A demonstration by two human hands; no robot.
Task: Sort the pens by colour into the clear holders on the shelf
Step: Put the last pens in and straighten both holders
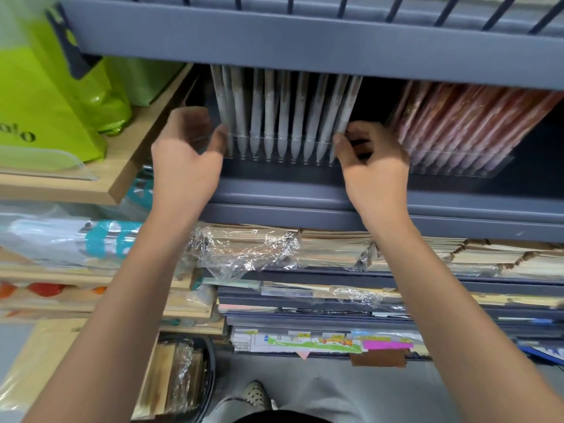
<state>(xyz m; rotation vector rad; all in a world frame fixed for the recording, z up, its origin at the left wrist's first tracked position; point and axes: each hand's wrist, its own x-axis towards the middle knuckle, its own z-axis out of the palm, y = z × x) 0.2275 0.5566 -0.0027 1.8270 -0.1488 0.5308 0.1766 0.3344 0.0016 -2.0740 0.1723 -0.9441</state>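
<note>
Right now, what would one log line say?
phase: sorting pens | left hand: grips grey-pen holder left end | right hand: pinches its right end | red pens: separate holder, to the right

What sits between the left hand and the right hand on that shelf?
A row of grey pens standing in a clear holder, spanning from left hand to right hand; the head view shows it.

Pens (pixel 283 117) upright in holder (pixel 288 149) on shelf (pixel 290 186); second holder (pixel 488 170) right.
</note>
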